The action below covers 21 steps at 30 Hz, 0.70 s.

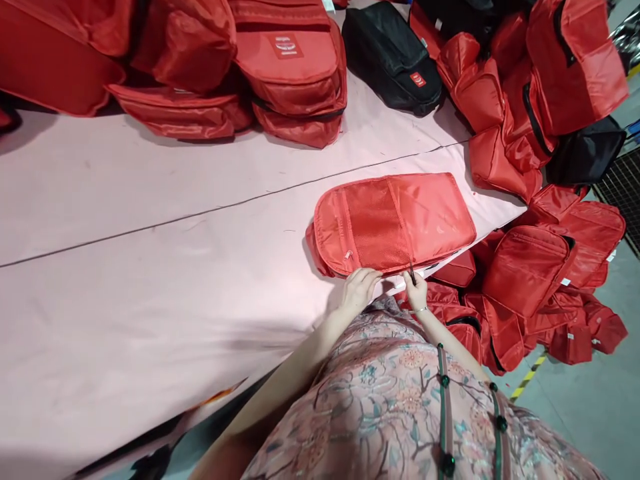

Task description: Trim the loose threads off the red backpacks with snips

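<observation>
A flat red bag (395, 220) with a mesh panel lies on the pink table (150, 280) near its front right edge. My left hand (359, 288) rests on the bag's near edge, fingers curled against the fabric. My right hand (415, 291) pinches a thin dark tool (412, 271) whose tip touches the bag's lower seam. A bracelet sits on my right wrist.
Several red bags (290, 67) are piled along the table's far side, with a black bag (393, 57) among them. More red bags (540, 267) lie heaped on the floor to the right. A yellow floor stripe (527, 377) runs below them.
</observation>
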{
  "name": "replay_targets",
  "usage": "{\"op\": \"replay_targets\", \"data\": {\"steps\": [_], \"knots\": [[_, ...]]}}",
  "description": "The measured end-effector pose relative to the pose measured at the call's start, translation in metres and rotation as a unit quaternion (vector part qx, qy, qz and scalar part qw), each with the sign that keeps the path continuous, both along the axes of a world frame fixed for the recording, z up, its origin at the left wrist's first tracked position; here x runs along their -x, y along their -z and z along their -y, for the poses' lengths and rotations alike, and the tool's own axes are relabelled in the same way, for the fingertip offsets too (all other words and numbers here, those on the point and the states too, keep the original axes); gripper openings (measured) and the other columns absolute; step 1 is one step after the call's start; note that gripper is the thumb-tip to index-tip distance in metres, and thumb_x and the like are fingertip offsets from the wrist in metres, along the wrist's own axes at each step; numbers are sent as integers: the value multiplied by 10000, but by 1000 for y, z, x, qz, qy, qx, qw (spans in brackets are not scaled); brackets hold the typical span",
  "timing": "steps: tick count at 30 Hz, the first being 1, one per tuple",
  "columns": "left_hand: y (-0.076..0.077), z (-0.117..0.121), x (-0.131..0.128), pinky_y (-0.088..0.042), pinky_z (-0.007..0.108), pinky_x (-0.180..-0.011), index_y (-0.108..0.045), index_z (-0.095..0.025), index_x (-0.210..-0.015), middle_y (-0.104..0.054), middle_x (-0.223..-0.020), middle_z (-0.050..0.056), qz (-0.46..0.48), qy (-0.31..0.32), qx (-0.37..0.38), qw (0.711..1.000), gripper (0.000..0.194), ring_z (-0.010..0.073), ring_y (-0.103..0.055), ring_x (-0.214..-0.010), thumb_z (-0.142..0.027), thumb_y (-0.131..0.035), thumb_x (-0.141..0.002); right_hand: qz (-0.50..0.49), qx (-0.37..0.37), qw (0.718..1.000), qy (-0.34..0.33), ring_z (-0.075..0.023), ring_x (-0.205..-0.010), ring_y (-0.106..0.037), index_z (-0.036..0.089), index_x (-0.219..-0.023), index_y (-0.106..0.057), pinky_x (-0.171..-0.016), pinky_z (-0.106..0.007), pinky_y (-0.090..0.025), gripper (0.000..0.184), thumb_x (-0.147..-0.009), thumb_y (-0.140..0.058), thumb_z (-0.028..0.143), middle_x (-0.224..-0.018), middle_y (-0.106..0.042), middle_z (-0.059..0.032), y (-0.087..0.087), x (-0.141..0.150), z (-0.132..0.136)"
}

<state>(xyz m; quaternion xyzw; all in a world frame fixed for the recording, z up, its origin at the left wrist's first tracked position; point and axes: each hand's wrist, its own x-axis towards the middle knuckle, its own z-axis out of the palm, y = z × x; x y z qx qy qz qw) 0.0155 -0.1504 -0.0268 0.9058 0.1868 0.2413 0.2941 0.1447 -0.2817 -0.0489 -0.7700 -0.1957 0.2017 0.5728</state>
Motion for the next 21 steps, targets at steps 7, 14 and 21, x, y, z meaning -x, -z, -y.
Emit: {"op": "replay_targets", "data": {"steps": [7,14,21], "knots": [[2,18,-37,-429,332,-774,-641,-200,-971,-630,-893,85,-114,-18,-19,993,223,209,-554,-864,-246,-448,-868,-13,19,999,26,-102,-564,-392,171,-626,-511,-563,-224,-362,356,-763,-520,500,-603,-496,22,4,-8,-14],[-15,-42,-26,-428,282,-749,-631,-191,-807,-633,-833,49,-60,-133,82,986,274,173,-571,-807,-344,-417,-884,-8,55,998,-16,-126,-618,-457,152,-688,-591,-620,-240,-383,375,-781,-505,505,-646,-560,-2,7,-16,-6],[-7,-118,-10,-439,324,-848,-601,-159,-1005,-626,-997,92,0,-330,136,934,262,189,-581,-871,-263,-436,-830,-13,35,999,-23,-131,-616,-461,146,-721,-598,-625,-247,-388,386,-768,-513,519,-637,-555,-3,12,-24,-7]]}}
